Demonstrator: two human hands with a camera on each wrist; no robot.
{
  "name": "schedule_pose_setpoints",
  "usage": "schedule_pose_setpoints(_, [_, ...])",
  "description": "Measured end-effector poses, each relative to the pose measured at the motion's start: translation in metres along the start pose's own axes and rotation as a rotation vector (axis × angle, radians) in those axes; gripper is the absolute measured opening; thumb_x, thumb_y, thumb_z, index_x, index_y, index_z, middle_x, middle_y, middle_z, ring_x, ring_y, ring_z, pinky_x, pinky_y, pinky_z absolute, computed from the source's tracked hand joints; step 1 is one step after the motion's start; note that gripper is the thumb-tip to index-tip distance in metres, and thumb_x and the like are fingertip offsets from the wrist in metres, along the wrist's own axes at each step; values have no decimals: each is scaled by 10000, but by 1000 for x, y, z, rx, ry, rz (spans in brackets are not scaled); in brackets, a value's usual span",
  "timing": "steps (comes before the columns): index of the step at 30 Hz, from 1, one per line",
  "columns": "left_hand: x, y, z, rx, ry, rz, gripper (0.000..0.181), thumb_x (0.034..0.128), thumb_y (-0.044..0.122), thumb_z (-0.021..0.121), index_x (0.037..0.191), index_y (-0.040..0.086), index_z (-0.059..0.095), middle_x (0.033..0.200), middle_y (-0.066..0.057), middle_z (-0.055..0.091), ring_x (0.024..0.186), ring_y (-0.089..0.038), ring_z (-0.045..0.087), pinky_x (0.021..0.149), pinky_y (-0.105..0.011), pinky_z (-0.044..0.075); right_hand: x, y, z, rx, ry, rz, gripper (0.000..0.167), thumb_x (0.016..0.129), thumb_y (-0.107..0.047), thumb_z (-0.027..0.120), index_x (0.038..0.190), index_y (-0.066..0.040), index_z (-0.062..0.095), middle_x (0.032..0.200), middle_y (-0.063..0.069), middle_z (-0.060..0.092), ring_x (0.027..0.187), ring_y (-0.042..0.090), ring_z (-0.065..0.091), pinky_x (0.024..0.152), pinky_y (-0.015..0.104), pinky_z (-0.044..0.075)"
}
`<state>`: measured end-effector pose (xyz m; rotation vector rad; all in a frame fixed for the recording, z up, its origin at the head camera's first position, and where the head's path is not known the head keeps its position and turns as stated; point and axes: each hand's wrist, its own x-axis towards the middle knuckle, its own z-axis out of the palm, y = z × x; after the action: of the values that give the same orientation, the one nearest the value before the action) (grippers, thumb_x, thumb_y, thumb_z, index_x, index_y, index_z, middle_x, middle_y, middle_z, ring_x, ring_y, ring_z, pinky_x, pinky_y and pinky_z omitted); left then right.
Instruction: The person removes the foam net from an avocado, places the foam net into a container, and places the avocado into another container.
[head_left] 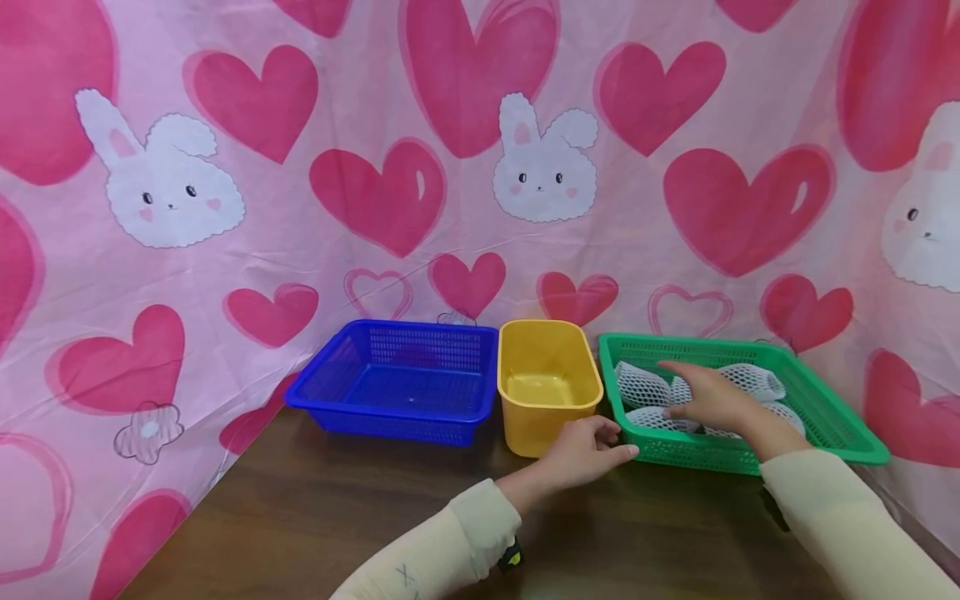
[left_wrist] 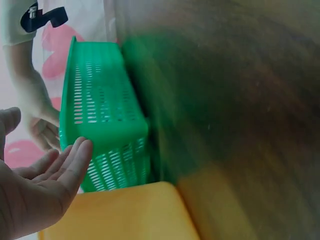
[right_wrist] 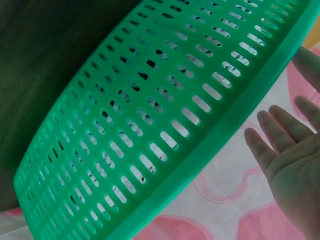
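Observation:
My right hand (head_left: 716,400) reaches over the green basket (head_left: 832,392), its fingers spread just above several objects wrapped in white foam netting (head_left: 643,387). What the netting covers cannot be made out. In the right wrist view, the right hand (right_wrist: 295,160) shows extended fingers beyond the basket's rim, holding nothing. My left hand (head_left: 581,454) is at the basket's front left corner, beside the yellow bin (head_left: 551,429). Its loosely bent fingers are close to the green rim in the left wrist view; whether they touch it I cannot tell.
A blue basket (head_left: 412,425) stands left of the yellow bin, and all the containers sit side by side on a dark wooden table (head_left: 337,517). Behind them hangs a pink cloth (head_left: 465,233) with hearts and rabbits.

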<state>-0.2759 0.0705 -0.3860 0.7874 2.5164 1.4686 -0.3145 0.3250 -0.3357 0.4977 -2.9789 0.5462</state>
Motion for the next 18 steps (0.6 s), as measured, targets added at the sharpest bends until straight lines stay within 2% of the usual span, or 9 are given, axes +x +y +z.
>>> schedule_pose_setpoints(4, [4,-3,7,-65,11,-86,444,882,386,711,1192,76,640,904,87,634,792,-61,582,706,-233,517,5,3,4,11,-41,13,768,810,-233,795,1416,49,416,1387,334,422,1254,533,374,934,673,360])
schedule_pose_setpoints(8, [9,-7,16,-225,33,-164,423,891,340,711,1193,56,621,860,57,642,776,-153,647,708,-287,548,7,6,11,22,-81,23,737,816,-231,787,1405,43,438,1374,330,440,1245,531,390,935,672,360])
schedule_pose_setpoints(13, [16,-10,28,-453,98,-197,286,911,207,698,1112,21,616,868,-53,675,845,-291,692,729,-380,566,9,7,21,-2,-97,-25,647,831,-176,763,1365,61,484,1326,308,503,1215,507,448,942,645,378])
schedule_pose_setpoints(18, [22,-10,34,-578,140,-225,197,925,183,678,1048,47,604,882,-95,679,834,-289,694,730,-399,566,11,5,25,-10,-118,-42,575,840,-131,743,1325,82,518,1298,285,539,1218,488,458,964,625,371])
